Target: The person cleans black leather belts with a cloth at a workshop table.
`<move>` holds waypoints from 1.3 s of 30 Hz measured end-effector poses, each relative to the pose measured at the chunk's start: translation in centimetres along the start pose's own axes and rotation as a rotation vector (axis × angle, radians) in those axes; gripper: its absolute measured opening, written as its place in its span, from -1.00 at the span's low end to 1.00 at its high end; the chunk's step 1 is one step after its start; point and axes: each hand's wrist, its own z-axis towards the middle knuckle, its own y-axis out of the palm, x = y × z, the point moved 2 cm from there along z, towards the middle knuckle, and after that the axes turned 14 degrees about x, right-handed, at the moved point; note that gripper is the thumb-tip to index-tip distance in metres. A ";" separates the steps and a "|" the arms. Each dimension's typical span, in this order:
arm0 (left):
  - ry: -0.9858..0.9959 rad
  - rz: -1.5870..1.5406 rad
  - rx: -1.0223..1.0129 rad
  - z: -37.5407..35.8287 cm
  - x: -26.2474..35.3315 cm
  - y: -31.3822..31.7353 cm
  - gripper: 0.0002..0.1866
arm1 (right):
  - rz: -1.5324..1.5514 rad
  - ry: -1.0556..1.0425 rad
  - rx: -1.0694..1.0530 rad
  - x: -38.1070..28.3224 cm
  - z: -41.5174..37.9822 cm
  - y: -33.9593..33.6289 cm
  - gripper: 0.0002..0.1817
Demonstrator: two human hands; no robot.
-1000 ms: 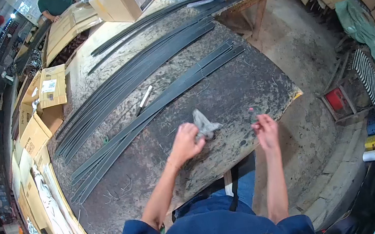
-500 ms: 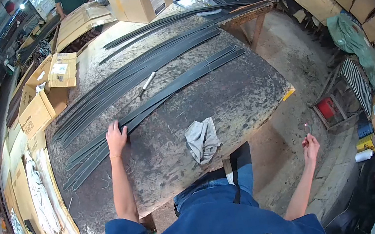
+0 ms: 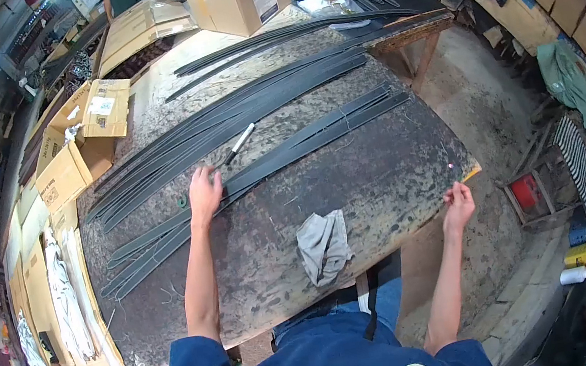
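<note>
My left hand (image 3: 205, 195) is over the bundle of flat black strips (image 3: 280, 153) nearest me, its fingers apart and curved. Just beyond its fingertips a white marker (image 3: 243, 139) with a dark end lies across the table. Close to its left side is a small green ring-like piece (image 3: 182, 201). My right hand (image 3: 458, 207) is raised by the table's right corner, fingers pinched round a thin stick (image 3: 453, 174) with a bright pinkish tip; its kind is too small to make out. A crumpled grey cloth (image 3: 324, 247) lies near the front edge.
More black strips (image 3: 223, 126) lie across the stained table (image 3: 376, 177). Cardboard boxes (image 3: 235, 12) stand at the back, with an opened one (image 3: 62, 177) at left. A wooden stool-like frame (image 3: 525, 198) stands at right. Other people are at the back and lower left.
My left hand has moved right and away from me along the strips, towards the marker. My right hand has come left and up to the table corner. The view has shifted slightly.
</note>
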 end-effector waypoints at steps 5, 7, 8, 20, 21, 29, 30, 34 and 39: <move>0.126 -0.041 -0.053 10.6 3.3 10.1 -0.77 | -0.151 -0.111 0.021 3.5 1.4 5.4 -0.84; 0.112 -0.045 -0.119 14.6 5.3 14.5 -0.77 | -0.194 -0.124 0.090 3.6 1.0 5.4 -0.83; 0.129 -0.059 -0.135 16.3 6.6 16.9 -0.77 | -0.205 -0.121 0.109 3.3 0.9 5.2 -0.83; 0.327 -0.021 -0.248 23.8 24.5 40.0 -0.73 | -0.300 -0.156 0.211 2.6 0.2 5.6 -0.87; 0.285 0.034 -0.250 24.2 24.8 41.0 -0.72 | -0.317 -0.168 0.217 2.5 0.2 5.7 -0.88; 0.353 -0.115 -0.106 30.5 23.8 38.6 -0.81 | -0.334 -0.148 0.262 2.1 -0.1 6.2 -0.87; 0.313 -0.069 -0.038 32.4 23.9 36.6 -0.83 | -0.347 -0.145 0.266 1.9 -0.1 6.3 -0.88; 0.281 -0.251 0.301 42.2 23.1 26.5 -0.80 | -0.289 -0.159 0.218 2.7 0.3 5.5 -0.88; 0.463 -0.227 0.907 51.3 26.3 7.5 -0.82 | -0.272 -0.142 0.214 3.0 0.5 4.9 -0.87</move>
